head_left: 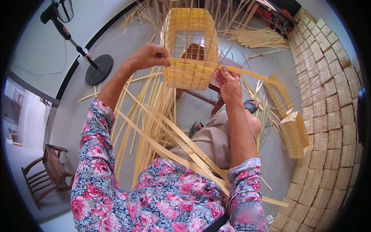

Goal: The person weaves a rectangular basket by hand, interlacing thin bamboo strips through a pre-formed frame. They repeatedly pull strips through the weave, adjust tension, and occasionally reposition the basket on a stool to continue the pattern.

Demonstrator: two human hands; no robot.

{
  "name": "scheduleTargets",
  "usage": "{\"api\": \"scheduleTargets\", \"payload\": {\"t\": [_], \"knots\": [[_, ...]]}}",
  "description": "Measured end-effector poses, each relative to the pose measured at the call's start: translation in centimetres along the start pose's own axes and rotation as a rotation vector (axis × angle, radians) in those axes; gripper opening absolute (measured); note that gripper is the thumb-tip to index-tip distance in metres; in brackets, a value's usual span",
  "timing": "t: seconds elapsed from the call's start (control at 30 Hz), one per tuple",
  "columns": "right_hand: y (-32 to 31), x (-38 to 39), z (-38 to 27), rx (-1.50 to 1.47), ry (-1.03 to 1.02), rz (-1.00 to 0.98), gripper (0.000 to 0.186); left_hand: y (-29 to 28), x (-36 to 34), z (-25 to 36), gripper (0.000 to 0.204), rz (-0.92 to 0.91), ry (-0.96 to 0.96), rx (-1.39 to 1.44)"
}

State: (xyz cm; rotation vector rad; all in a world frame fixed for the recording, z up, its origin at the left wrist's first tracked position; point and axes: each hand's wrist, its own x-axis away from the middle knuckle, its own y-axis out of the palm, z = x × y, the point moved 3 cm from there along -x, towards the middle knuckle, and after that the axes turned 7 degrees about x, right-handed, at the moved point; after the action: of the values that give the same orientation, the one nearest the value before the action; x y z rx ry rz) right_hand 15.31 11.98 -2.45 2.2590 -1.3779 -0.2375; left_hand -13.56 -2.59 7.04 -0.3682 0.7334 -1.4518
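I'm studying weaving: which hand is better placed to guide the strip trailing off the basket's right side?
Probably the right hand: it is at the strip, while the left hand holds the basket on its left.

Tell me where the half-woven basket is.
In the head view, the half-woven basket is at the upper centre, between the left hand and the right hand.

Weaving workshop, stacked baskets (328, 116), loose strips (261, 38)

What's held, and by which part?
Left hand: the basket, at its near left corner. Right hand: a strip, beside the basket's right corner.
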Motion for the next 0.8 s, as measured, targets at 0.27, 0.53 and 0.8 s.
{"api": "scheduleTargets", "payload": {"t": [0.27, 0.53, 0.8], "knots": [[1.0, 0.2, -1.3, -0.025, -0.020, -0.038, 0.015, 3.7, 3.8, 1.0, 0.066, 0.686, 0.028, 0.084], [1.0, 0.5, -2.0, 0.011, -0.026, -0.051, 0.017, 7.5, 1.1, -1.3, 0.071, 0.842, -0.032, 0.473], [0.3, 0.9, -3.1, -0.031, -0.047, 0.012, 0.015, 9.4, -3.2, -1.3, 0.047, 0.974, 0.045, 0.566]]}}
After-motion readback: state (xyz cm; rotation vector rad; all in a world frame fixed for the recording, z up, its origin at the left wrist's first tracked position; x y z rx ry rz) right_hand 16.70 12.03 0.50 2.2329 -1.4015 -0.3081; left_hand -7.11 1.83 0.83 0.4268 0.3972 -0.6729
